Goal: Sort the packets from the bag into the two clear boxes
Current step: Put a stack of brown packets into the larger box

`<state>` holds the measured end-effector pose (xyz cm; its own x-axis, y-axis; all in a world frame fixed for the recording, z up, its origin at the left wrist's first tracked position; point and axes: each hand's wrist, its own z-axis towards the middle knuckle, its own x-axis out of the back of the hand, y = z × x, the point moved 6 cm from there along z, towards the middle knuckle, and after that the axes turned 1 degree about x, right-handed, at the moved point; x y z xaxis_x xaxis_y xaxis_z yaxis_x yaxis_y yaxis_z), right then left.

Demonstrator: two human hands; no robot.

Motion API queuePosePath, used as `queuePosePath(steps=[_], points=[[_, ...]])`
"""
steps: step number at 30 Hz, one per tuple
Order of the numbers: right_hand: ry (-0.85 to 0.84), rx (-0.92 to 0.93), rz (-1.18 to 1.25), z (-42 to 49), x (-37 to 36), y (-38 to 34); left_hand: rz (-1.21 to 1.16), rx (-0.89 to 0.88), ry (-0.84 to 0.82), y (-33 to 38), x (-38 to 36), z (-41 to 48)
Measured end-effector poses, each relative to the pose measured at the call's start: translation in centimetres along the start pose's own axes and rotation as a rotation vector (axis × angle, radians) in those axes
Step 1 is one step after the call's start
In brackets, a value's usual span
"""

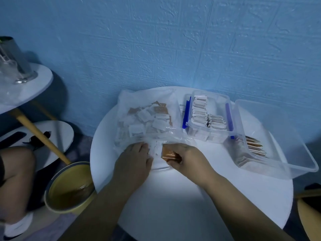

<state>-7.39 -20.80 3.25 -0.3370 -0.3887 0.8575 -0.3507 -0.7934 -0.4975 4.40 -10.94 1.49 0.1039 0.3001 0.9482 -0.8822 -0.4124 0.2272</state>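
In the lower middle of the frame, a brown packet (pixel 169 154) is held in the right hand (pixel 184 157), pinched between thumb and curled fingers just at the mouth of the bag (pixel 144 115). Just to its left, the left hand (pixel 133 162) is laid on the crumpled plastic with its fingers fairly straight, so that the bag is pinned to the table (pixel 173 197). No packet is seen to be gripped by it.

The step in hand is judged to be the drawing out of one packet. It is best done with the plastic kept pressed down, so that the bag is not dragged along. Only a single packet should be lifted clear, and its colour should be checked before it is carried to the right.

The held packet is small, flat and square, with a glossy copper-brown face. In the bag, many white packets are seen mixed with a few brown ones. At the upper right, white packets are stacked on edge in the small box (pixel 224 100) with blue clips. Brown ones are ranked in the large box (pixel 278 122) beside it, which is judged to be where the held packet belongs.
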Motion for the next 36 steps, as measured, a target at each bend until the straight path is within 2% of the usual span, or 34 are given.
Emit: queuePosePath(steps=[2, 4, 6, 9, 13, 15, 17, 19, 21, 24, 27, 29, 33, 36], points=[[0.064, 0.024, 0.037, -0.2, 0.3, -0.3, -0.059, 0.014, 0.046, 0.1, 0.6, -0.4], [0.158, 0.021, -0.024, -0.5, 0.9, -0.5, -0.121, -0.075, 0.08, 1.3, 0.7, -0.6], [0.134, -0.025, -0.126, -0.6, 0.9, -0.2, -0.177, -0.144, 0.055, 2.8, 0.3, -0.6], [0.044, -0.1, -0.206, -0.5, 0.3, 0.4, -0.198, -0.121, 0.025, 3.4, -0.5, -0.5], [0.102, -0.068, -0.23, -0.2, 0.3, 0.2, -0.256, -0.037, 0.008, 2.9, -0.9, -0.5], [0.162, -0.071, -0.144, -0.4, 0.7, 0.5, -0.307, -0.018, 0.025, 2.6, -0.8, -0.8], [0.268, -0.14, 0.046, -0.8, 1.7, 1.7, -0.319, -0.002, 0.046, 2.7, -0.7, -0.8], [0.375, -0.249, 0.251, -1.4, 2.6, 3.5, -0.25, -0.017, 0.111, 3.4, 0.0, -0.5], [0.438, -0.332, 0.416, -2.1, 3.1, 4.8, -0.116, 0.039, 0.06, 4.3, 0.2, 0.3], [0.451, -0.389, 0.557, -3.1, 3.1, 5.7, 0.036, 0.18, -0.151, 4.8, -0.8, 1.5], [0.457, -0.431, 0.646, -4.0, 3.0, 6.1, 0.011, 0.23, -0.219, 5.2, -1.1, 2.2], [0.453, -0.447, 0.695, -4.4, 2.9, 6.1, -0.012, 0.259, -0.226, 5.3, -0.9, 2.2], [0.438, -0.455, 0.815, -4.8, 2.8, 5.7, 0.026, 0.283, -0.138, 5.1, -0.1, 2.0], [0.412, -0.439, 0.875, -5.0, 2.5, 5.2, -0.044, 0.321, -0.14, 4.3, 0.0, 2.0]])
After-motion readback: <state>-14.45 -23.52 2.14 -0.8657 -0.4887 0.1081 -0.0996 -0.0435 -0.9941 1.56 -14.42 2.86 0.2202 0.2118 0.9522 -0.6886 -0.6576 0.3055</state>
